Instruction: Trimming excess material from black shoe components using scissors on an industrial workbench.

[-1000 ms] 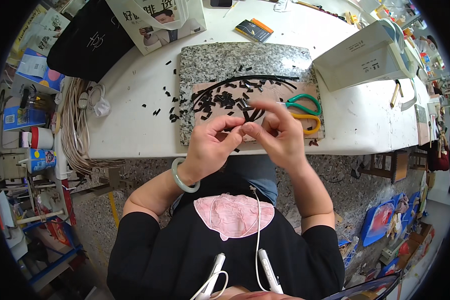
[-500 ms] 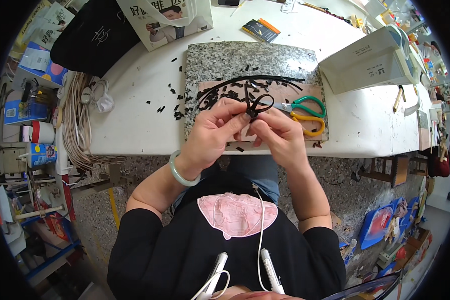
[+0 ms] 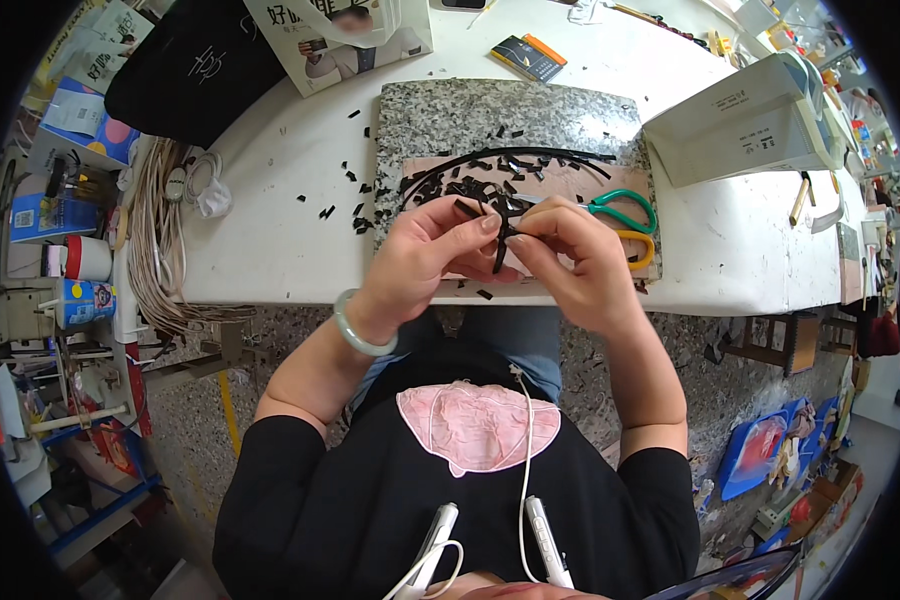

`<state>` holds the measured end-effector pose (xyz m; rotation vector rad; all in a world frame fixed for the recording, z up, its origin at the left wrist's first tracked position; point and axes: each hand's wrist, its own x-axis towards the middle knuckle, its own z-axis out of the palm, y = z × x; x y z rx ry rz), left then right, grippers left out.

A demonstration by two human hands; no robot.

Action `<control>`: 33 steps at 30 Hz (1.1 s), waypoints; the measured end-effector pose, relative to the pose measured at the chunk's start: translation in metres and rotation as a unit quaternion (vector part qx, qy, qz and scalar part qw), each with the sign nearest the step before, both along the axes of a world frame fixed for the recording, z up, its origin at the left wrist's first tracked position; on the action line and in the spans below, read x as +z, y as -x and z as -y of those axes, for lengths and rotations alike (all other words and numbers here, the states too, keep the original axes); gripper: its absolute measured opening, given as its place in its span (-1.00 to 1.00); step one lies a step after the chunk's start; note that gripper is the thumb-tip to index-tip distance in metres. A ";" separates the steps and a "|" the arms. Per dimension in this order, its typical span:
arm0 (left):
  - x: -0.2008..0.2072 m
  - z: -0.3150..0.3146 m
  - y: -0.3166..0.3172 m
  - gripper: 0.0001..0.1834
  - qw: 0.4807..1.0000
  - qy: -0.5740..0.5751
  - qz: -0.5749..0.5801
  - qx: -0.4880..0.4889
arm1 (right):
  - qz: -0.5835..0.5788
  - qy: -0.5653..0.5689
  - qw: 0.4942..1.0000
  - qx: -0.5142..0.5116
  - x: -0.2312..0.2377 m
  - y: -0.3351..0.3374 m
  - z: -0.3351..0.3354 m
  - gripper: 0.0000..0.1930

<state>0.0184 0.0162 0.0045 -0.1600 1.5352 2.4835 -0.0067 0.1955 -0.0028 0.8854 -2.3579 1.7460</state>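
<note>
Above the near edge of the granite slab (image 3: 510,110), both hands pinch a thin black strip (image 3: 499,256) that is folded or looped on itself. My left hand (image 3: 425,245) is closed on it with thumb and index finger, a short end sticking up past the fingertips. My right hand (image 3: 575,255) pinches the same strip from the other side. How the strip is joined between the fingertips is hidden. Scissors with one green and one yellow handle (image 3: 625,210) lie just beyond my right hand. Long black strips (image 3: 530,153) curve across the slab.
Small black cut pieces (image 3: 362,210) are scattered over the slab and the white table (image 3: 260,260). A cream paper bag (image 3: 740,120) stands at right, a printed bag (image 3: 340,45) and a black bag (image 3: 185,75) at far left. A beige cord bundle (image 3: 160,230) hangs off the left edge.
The raised loop between my hands is gone from view; the strip now hangs downward. My right hand has shifted slightly right, its fingers regripping. The view has moved a little.
</note>
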 end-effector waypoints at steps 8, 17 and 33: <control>0.018 0.023 -0.008 -0.91 0.997 -0.006 -0.043 -0.058 | 0.255 0.146 0.955 0.034 0.029 -0.006 -0.004 -0.97; 0.013 0.035 0.017 -0.90 0.987 0.094 -0.079 -0.101 | 0.134 -0.037 0.988 0.061 0.030 0.008 -0.017 -0.97; 0.008 0.040 0.002 -0.86 0.941 0.124 -0.002 -0.316 | 0.330 0.001 0.935 0.126 0.012 -0.011 -0.006 -0.90</control>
